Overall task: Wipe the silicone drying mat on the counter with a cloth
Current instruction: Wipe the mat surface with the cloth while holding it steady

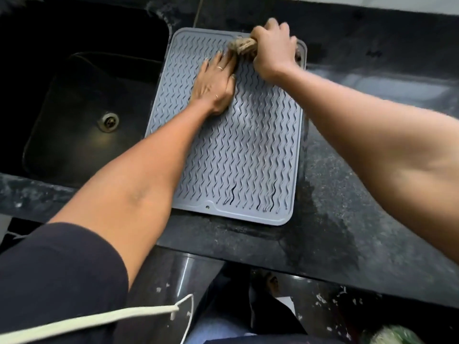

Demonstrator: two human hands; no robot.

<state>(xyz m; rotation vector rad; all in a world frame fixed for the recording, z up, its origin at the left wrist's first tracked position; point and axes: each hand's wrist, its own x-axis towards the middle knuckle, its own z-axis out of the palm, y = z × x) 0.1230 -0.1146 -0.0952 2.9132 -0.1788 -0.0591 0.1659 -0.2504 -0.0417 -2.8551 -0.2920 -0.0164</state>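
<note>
On dark counter [347,194], grey mat [236,150] lengthwise away, left hand [216,83] flat — right hand [272,49] clenching cloth [242,45] at far edge

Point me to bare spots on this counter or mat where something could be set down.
Free: the near half of the mat, between the left hand and its front edge; the dark counter right of the mat, under the right forearm, with a wet-looking streak; the sink basin left of it. Crowded: the mat's far end, where the right hand grips the cloth.
</note>
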